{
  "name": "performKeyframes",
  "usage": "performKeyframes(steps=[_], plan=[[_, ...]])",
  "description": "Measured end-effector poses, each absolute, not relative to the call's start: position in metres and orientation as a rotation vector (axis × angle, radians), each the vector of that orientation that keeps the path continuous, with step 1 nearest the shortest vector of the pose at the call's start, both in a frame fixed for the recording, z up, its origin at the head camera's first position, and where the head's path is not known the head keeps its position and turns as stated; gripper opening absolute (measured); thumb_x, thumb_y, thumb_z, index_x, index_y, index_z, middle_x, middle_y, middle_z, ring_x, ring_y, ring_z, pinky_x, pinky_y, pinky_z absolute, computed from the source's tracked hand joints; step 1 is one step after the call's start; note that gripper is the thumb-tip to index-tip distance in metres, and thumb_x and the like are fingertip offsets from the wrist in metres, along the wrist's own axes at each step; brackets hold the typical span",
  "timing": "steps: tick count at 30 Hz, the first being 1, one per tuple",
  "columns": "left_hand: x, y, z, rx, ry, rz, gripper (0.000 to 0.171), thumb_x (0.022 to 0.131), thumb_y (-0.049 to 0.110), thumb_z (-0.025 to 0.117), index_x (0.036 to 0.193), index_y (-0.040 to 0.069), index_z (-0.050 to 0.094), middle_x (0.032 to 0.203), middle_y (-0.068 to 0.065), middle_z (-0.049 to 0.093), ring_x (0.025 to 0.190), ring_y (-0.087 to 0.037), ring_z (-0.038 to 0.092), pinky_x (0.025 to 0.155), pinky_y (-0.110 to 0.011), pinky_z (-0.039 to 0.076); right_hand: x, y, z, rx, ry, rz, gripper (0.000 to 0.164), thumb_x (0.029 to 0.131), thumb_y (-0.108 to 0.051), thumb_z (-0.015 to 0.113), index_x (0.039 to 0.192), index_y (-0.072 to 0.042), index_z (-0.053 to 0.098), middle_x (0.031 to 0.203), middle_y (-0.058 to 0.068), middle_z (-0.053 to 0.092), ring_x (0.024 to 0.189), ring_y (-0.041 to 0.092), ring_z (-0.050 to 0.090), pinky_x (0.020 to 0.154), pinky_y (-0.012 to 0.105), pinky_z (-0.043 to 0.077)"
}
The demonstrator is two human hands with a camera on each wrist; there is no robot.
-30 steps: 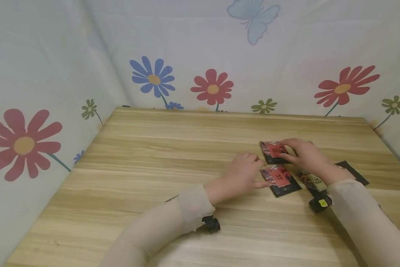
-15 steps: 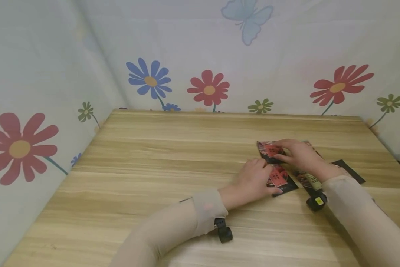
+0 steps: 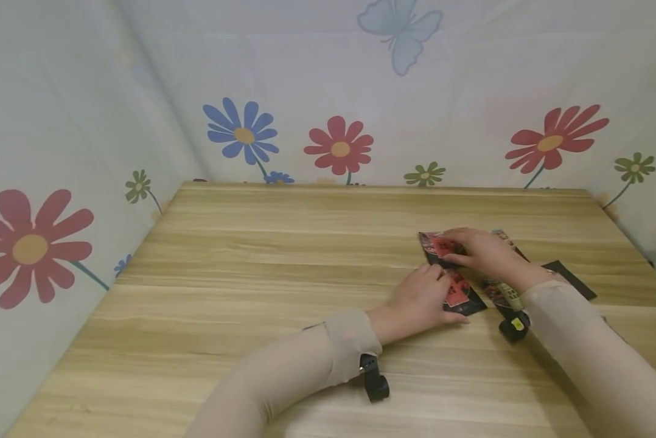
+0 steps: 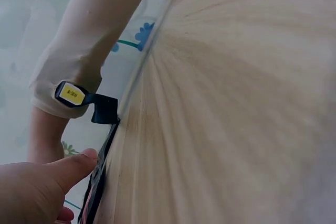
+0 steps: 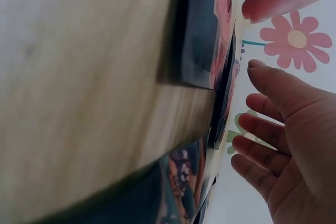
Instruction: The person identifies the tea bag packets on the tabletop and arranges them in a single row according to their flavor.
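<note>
Over the near flat black packet (image 3: pixel 473 304) with a red label, my left hand (image 3: pixel 420 299) spreads its fingers and thumb. In the left wrist view its thumb (image 4: pixel 76 170) lies right at the packet's edge. Just beyond is a second red-labelled packet (image 3: pixel 428 241), partly hidden by my right hand (image 3: pixel 487 254). The right wrist view shows the right hand's loosely bent fingers (image 5: pixel 262 129) apart from each other, close over that packet, holding nothing. Below the right palm, a packet with a yellowish label (image 3: pixel 502 294) lies on the table.
More packets lie to the right: a dark one (image 3: pixel 571 278) beside the right wrist and another (image 3: pixel 503 235) partly hidden behind the right hand. The wood-grain table (image 3: pixel 284 255) meets a flower-printed curtain (image 3: pixel 284 61) at its back and left.
My left hand has moved right and now covers much of the near packet. The right hand has edged slightly left over the far packet. The packets stay on the table.
</note>
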State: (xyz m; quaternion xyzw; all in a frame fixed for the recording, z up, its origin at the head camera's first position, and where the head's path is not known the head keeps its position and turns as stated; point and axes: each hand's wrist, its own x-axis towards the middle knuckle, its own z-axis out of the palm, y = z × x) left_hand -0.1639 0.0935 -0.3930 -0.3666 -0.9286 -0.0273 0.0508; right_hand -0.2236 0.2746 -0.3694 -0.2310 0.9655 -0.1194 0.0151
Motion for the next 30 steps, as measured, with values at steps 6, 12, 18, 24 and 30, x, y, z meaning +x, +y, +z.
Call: performKeyframes(steps=[6,12,18,24,30], plan=[[-0.1661,0.0982,-0.3976,-1.133,-2.817,-0.082,0.071,0.078,0.075,0.054,0.118,0.017,0.064,0.114,0.005,0.058,0.104,-0.01,0.051,0.095,-0.022,0.045,-0.2251,0.273,-0.3719,-0.713,2.972,-0.392,0.05,0.092,-0.026,0.064,0.135,-0.003,0.054,0.138,0.024,0.053,0.127,0.043,0.049,0.102,0.059,0.04],[-0.1664,0.0987,-0.399,-1.141,-2.812,-0.047,0.074,0.08,0.074,0.055,0.123,0.014,0.062,0.114,0.004,0.057,0.105,-0.01,0.05,0.098,-0.023,0.043,-0.2256,0.2738,-0.3731,-0.689,2.963,-0.378,0.053,0.093,-0.027,0.064,0.137,-0.001,0.052,0.14,0.025,0.05,0.128,0.045,0.047,0.104,0.06,0.039],[-0.1663,0.0961,-0.3962,-1.155,-2.83,-0.053,0.074,0.081,0.07,0.058,0.128,0.014,0.061,0.116,0.003,0.057,0.105,-0.011,0.05,0.096,-0.022,0.043,-0.2277,0.2749,-0.3747,-0.688,2.96,-0.367,0.054,0.093,-0.028,0.063,0.137,0.0,0.051,0.139,0.026,0.05,0.129,0.046,0.046,0.105,0.06,0.037],[-0.168,0.0936,-0.3933,-1.181,-2.856,-0.066,0.07,0.081,0.067,0.061,0.126,0.015,0.063,0.12,0.002,0.057,0.108,-0.012,0.05,0.095,-0.022,0.044,-0.2287,0.2758,-0.3756,-0.674,2.945,-0.378,0.054,0.093,-0.027,0.063,0.138,0.0,0.05,0.14,0.026,0.05,0.13,0.046,0.045,0.107,0.06,0.036],[-0.1686,0.0911,-0.3918,-1.206,-2.861,-0.07,0.067,0.081,0.066,0.061,0.123,0.014,0.064,0.119,0.001,0.057,0.107,-0.012,0.05,0.095,-0.023,0.044,-0.2304,0.2765,-0.3765,-0.685,2.937,-0.383,0.055,0.093,-0.027,0.063,0.139,0.0,0.049,0.14,0.026,0.049,0.13,0.045,0.045,0.107,0.06,0.036]])
